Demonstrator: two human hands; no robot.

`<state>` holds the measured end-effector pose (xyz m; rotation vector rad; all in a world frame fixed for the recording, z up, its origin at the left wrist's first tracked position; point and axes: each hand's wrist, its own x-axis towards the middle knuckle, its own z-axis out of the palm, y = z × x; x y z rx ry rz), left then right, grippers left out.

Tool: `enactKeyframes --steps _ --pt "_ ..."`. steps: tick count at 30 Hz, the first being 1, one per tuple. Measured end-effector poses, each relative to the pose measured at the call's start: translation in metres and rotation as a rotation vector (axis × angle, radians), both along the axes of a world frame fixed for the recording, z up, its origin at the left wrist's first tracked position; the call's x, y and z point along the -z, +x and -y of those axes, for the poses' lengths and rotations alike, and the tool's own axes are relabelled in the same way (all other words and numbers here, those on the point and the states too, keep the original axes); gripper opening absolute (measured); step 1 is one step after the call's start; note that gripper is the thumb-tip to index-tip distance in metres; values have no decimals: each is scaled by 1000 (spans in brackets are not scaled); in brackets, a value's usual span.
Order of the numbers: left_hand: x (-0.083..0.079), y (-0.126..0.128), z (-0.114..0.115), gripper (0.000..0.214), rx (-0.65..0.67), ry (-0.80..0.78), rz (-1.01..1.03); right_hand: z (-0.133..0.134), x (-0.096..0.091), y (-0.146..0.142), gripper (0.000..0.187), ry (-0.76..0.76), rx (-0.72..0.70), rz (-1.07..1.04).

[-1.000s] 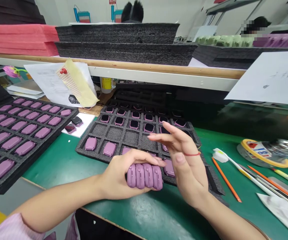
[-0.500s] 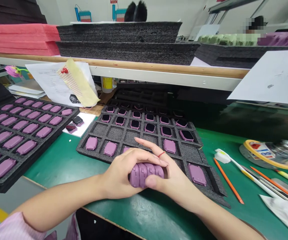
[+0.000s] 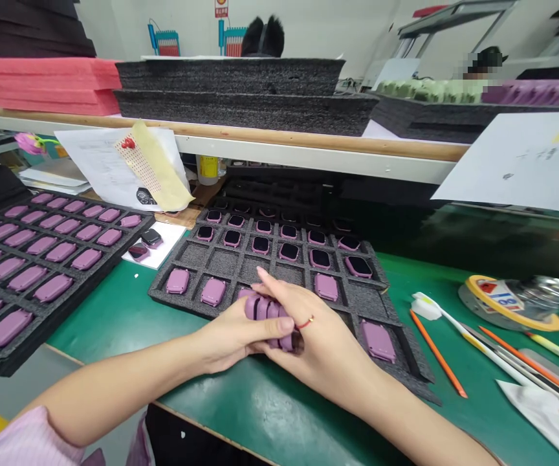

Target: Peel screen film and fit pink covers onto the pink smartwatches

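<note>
The person's left hand [image 3: 228, 340] and right hand [image 3: 316, 346] are pressed together over the near edge of a dark foam tray [image 3: 221, 262], closed around a row of purple watches [image 3: 263, 308] lined up side by side. The left hand cups the row from the near side, while the right hand lies across it, fingers pointing toward the far side of the tray, with a thin red ring [image 3: 305, 321] on one finger. The hands hide much of the row, though there seem to be about four watches. The tray's compartments hold more watches, black screens showing in the far rows and purple backs in the near ones. The tray sits on a green table [image 3: 99, 317], beside a second foam tray [image 3: 80, 299] full of purple watches. Between the trays, a white card [image 3: 165, 236] carries two watches [image 3: 146, 243]. Off to the right lie orange pencils [image 3: 437, 353], a toothbrush [image 3: 442, 310] and a roll of tape [image 3: 507, 301].
</note>
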<state>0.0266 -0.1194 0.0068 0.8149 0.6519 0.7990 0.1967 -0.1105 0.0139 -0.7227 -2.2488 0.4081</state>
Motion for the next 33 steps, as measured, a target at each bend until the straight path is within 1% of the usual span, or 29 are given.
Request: enactKeyframes --steps 2,3,5,6,7,10,13,15,16,19,20,22,25,26,27,29,33 --pt "2 -1 -3 52 -26 -126 72 -2 -7 4 84 -71 13 -34" --pt "3 -2 -4 51 -36 -167 123 -3 -12 6 73 -115 29 -78" --pt "3 -4 -5 48 -55 -220 216 -4 -23 11 38 -152 60 -156" --pt "2 -5 -5 45 -63 -236 249 -5 -28 12 24 -145 66 -175" --pt "1 -6 -5 43 -70 -249 275 -5 -32 14 16 -125 66 -182" --pt "-2 -7 -4 39 -63 -282 316 -4 -36 13 8 -18 51 -179" --pt "-1 -7 -4 37 -43 -272 347 -2 -34 9 6 72 61 -220" --pt "1 -7 -4 39 12 -235 362 -3 -34 9 8 54 115 -311" --pt "2 -7 -4 41 45 -215 370 -4 -35 10 9 16 164 -395" --pt "4 -9 -3 44 136 -180 414 -7 -38 15 16 -149 308 -735" --pt "3 -9 -3 43 155 -169 430 -8 -40 17 18 -200 341 -828" --pt "3 -10 -2 43 181 -147 449 -9 -42 21 19 -268 353 -919" --pt "1 -11 -2 43 202 -122 459 -5 -45 21 11 -254 301 -888" --pt "0 -11 -3 42 208 -114 462 -3 -45 20 13 -227 288 -859" --pt "0 -11 -3 42 213 -106 465 -1 -46 19 20 -196 286 -828" --pt "-2 -11 -3 42 221 -93 468 2 -46 18 30 -125 306 -767" --pt "-4 -11 -1 45 223 -86 445 4 -45 25 25 101 311 -574"
